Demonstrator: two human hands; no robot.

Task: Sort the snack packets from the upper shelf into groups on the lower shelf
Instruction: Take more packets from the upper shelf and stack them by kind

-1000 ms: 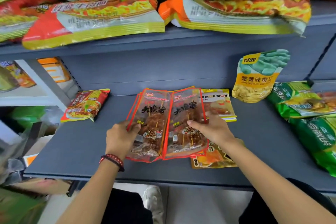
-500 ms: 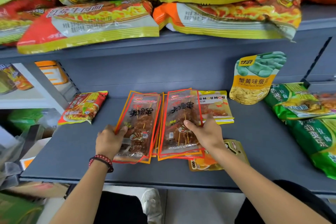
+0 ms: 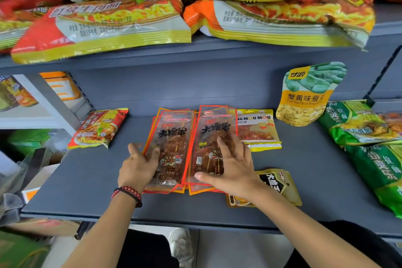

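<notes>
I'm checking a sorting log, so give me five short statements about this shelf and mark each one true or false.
1. The left hand and the right hand both rest on the skewer packets. True.
2. The bean pouch lies flat at the front edge. False: it stands against the back wall.
3. A red noodle packet lies left of the skewer packets. True.
4. The green noodle packets lie at the left end of the lower shelf. False: they lie at the right end.
5. A bead bracelet is on the right wrist. False: it is on the left wrist.
</notes>
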